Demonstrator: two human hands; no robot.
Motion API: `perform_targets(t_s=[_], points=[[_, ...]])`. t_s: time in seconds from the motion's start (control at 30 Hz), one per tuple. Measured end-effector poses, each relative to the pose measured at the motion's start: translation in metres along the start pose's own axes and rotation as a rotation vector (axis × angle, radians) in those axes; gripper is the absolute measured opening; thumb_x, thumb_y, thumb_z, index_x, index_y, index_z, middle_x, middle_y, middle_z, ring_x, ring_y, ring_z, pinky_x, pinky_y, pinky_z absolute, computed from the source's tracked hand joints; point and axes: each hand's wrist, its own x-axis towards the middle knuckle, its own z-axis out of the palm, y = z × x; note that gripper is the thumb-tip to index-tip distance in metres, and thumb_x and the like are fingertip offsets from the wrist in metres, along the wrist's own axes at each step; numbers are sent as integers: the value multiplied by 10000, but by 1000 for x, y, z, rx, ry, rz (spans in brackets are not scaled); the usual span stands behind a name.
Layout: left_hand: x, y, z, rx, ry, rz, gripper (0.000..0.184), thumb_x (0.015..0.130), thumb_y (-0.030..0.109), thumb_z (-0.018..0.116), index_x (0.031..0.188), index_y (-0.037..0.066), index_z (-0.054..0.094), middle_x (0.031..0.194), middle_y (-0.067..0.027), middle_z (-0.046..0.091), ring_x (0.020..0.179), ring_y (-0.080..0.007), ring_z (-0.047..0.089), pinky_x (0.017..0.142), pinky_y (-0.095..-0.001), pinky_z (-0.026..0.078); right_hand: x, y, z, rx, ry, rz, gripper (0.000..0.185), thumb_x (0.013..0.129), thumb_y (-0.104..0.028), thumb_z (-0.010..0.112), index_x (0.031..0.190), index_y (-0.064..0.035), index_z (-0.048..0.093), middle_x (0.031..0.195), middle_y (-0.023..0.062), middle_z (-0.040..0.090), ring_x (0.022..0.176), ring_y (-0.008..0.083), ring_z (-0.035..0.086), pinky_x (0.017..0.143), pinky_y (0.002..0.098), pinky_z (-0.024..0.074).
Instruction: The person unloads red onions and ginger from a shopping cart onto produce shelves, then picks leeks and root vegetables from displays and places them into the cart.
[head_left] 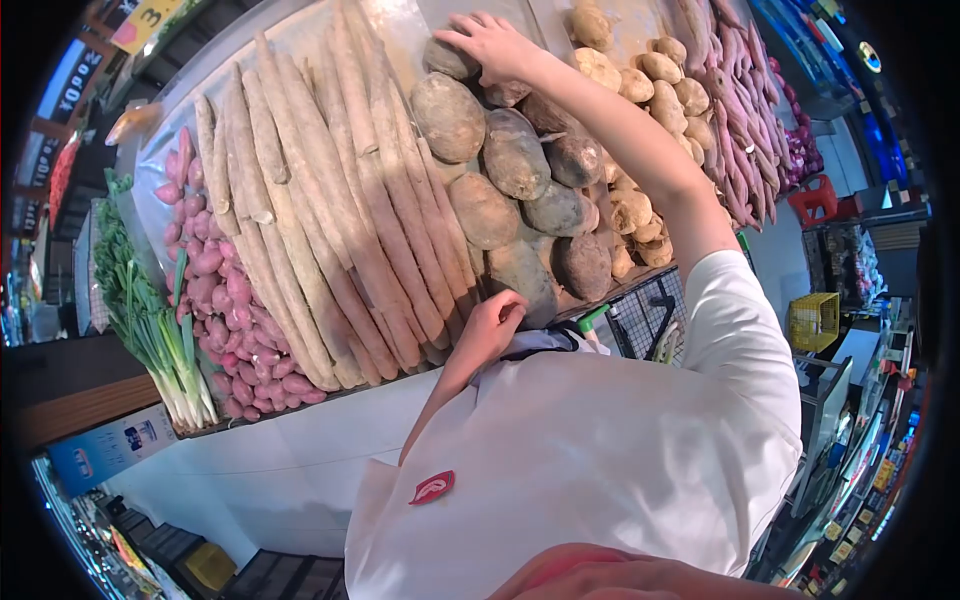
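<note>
At the far end of a row of large brown tubers (516, 155), my right hand (490, 48) reaches out with its fingers over the top edge of one grey-brown tuber (449, 60) and the thumb at its near side. The hand hides part of that tuber. My left hand (492, 322) stays close to my body, fingers curled in, beside the nearest greenish tuber (522, 280). What it holds, if anything, is hidden. Left of the tubers lie long pale-brown yam-like roots (335, 200) in rows.
Small pink-red tubers (225, 300) and leafy green onions (150, 320) fill the stand's left side. Round yellowish tubers (665, 105) and long purplish sweet potatoes (740, 120) lie right. A wire basket (640, 320) is near my right side. Farther right are a red stool (815, 200) and yellow crate (814, 321).
</note>
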Motion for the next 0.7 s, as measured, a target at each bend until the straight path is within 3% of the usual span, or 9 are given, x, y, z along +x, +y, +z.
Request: perform_targets(t_s=[0.17,0.37,0.47,0.5,0.6,0.7], points=[[4,2,-11,-11,29,-22,187,1032,132,642,1158,-3,670,985,-112,738,931,-150,697,841,-303,539,29,14,13,-30,-108,-78,1262,526,-182,992,1608,-306,355,1562,98,464,1452,361,429,1164,516,417],[11,-4,-13,-104,32,-65,162,1036,104,629,1156,4,671,983,-87,739,945,-125,695,848,-288,535,41,14,17,-98,-186,-81,1278,527,-212,1005,1609,-364,342,1588,59,458,1456,316,442,1175,511,400],[13,-9,-9,-117,42,-96,158,1039,98,619,1157,7,670,982,-89,737,946,-128,695,853,-284,534,38,3,-2,-189,-117,-155,1123,649,-265,983,1596,-287,380,1547,76,505,1450,317,465,1170,530,413],[12,-8,-9,-112,43,-106,158,1039,98,619,1158,7,670,983,-91,737,947,-129,695,855,-284,534,38,6,-19,-45,-92,-228,849,690,-251,875,1453,-135,520,1393,174,591,1310,356,565,1051,485,483],[13,-5,-11,-89,31,-118,159,1039,99,620,1159,7,667,984,-97,738,950,-134,697,859,-286,536,44,13,-11,-3,-91,-335,955,594,-277,921,1452,-133,528,1263,167,635,1187,363,625,984,458,522],[14,-4,-10,-93,20,-108,158,1038,97,621,1161,8,666,985,-95,735,953,-135,697,860,-290,538,61,24,-16,34,-251,-273,1007,573,-314,948,1467,-106,535,1245,195,674,1145,396,658,967,473,543]])
